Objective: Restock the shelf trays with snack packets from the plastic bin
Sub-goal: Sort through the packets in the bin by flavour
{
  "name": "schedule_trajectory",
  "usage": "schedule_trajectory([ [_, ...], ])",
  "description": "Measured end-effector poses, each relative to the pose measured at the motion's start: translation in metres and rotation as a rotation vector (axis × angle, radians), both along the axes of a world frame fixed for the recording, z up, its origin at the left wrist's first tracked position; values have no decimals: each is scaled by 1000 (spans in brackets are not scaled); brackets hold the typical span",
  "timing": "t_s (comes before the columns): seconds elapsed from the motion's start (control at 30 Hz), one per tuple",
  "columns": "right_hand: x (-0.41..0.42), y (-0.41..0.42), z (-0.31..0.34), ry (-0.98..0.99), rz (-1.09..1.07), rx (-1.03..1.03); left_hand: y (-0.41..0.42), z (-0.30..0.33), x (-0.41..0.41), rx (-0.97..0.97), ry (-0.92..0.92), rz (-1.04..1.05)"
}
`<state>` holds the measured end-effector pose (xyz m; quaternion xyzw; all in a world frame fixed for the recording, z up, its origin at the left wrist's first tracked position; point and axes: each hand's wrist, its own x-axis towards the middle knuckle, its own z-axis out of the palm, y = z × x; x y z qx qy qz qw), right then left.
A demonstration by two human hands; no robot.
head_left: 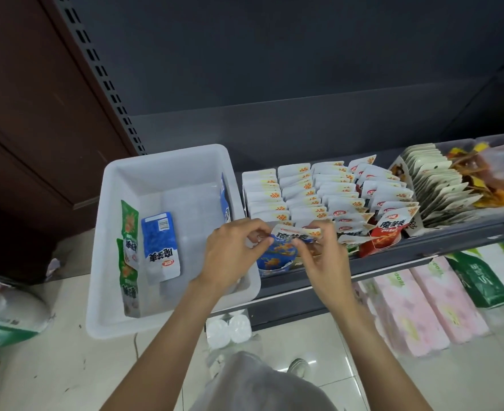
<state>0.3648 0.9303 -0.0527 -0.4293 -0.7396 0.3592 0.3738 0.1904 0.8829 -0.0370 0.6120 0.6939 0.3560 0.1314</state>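
Snack packet (286, 247), blue and white with printed characters: held between both hands at the front edge of the shelf tray (452, 229), just right of the plastic bin (167, 170). Left hand (233, 253): fingers curled, pinching the packet's left top corner. Right hand (324, 256): fingers curled, pinching the packet's right top edge.

Head view, left to right:
- Plastic bin, translucent white, resting on the shelf's left end. Inside: one blue packet (161, 247) lying flat near the left; green packets (129, 256) standing in a line against the left wall; another blue packet (225, 203) leaning on the right wall.
- Shelf tray: white packets (313, 191) standing in close rows, tops marked with orange print; red packets (384, 232) at the front right.
- Cardboard box (440, 185) of pale packets filed upright, just right of the white rows.
- Mixed yellow and pink packets (487, 173) at far right, blurred.
- Lower shelf: pink tissue packs (416, 304) and a green pack (481, 280).
- Floor: pale tiles; two white round items (230, 329) below the bin; bagged goods (7, 315) at far left.
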Motion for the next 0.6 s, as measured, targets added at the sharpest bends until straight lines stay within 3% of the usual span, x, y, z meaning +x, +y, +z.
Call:
schedule_trajectory([
  [0.13,-5,-8,-5,69,11,74,-7,-7,-6,125,147,-49],
  [0.43,4,4,-20,-168,103,320,-8,-21,0,100,163,-6],
  [0.6,-6,11,-14,-369,146,355,-11,-26,-5,49,189,41],
])
